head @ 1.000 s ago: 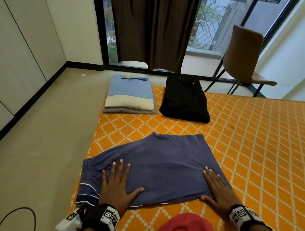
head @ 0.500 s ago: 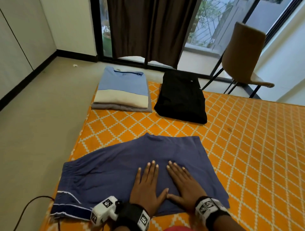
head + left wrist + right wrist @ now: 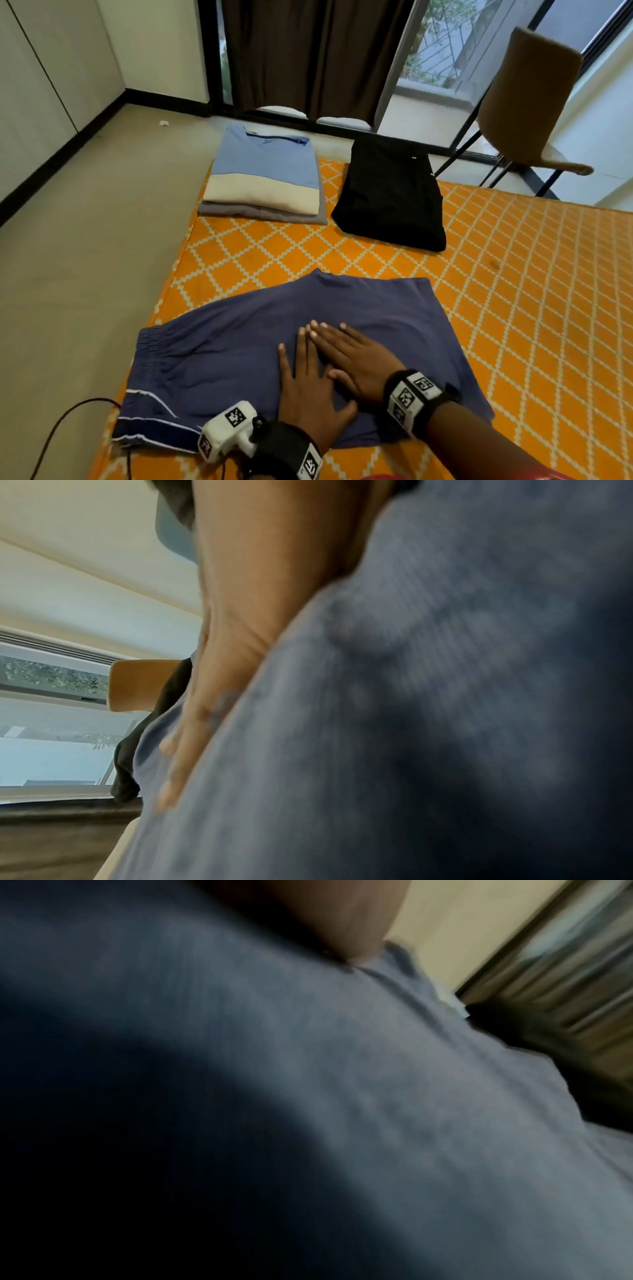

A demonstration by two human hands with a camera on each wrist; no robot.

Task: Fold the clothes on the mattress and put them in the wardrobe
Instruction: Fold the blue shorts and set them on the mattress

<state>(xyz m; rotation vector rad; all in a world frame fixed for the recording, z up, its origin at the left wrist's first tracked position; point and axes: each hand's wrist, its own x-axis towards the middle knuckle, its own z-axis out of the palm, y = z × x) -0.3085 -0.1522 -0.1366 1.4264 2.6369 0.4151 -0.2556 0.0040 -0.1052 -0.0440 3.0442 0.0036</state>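
the navy shorts (image 3: 359, 308) lie spread flat near the mattress's (image 3: 513, 291) near-left corner, waistband toward its left edge. both hands rest flat on the cloth, fingers straight and grasping nothing: the left hand (image 3: 308, 387) palm down, the right hand (image 3: 352, 356) just beside it, its fingers crossing over the left's fingertips. at the mattress's far-left corner sits a folded blue-and-cream shirt (image 3: 263, 174) on a grey garment, with a folded black garment (image 3: 390, 195) just beside it. a brown chair (image 3: 527, 99) stands beyond the far edge.
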